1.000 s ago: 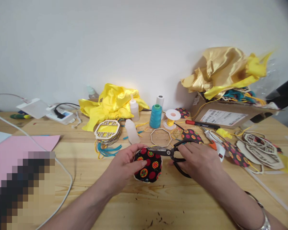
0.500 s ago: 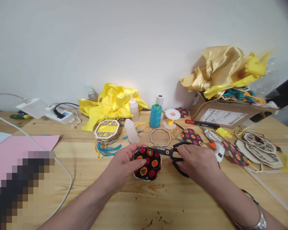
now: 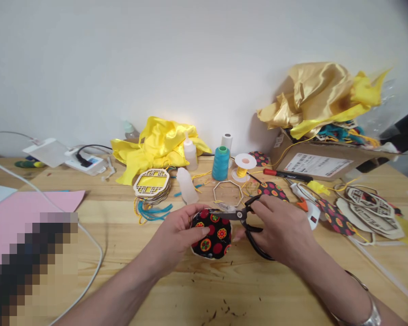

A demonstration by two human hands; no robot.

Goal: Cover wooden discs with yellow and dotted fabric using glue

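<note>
A rounded black fabric-covered piece (image 3: 213, 237) with red and orange flower prints is pinched in my left hand (image 3: 182, 235), thumb on its face. My right hand (image 3: 279, 226) is wrapped round the black handles of a pair of scissors (image 3: 238, 215). Their blades are spread and lie at the top edge of the fabric piece. Just behind the blades sits a pale octagonal frame (image 3: 228, 194). Small dark scraps (image 3: 227, 309) are scattered on the wooden table (image 3: 149, 290) in front of me.
Behind stand a blue thread spool (image 3: 221, 164), a squeeze bottle (image 3: 190, 155) and yellow satin (image 3: 156, 145). To the left are stacked wooden frames (image 3: 151, 182) and a white cable (image 3: 95, 240). A cardboard box (image 3: 313, 158) topped with gold cloth stands at the right, near a glue gun (image 3: 308, 208).
The scissor blades have spread wider, and my right hand's fingers have parted further. The fabric piece has shifted slightly right and down with my left hand.
</note>
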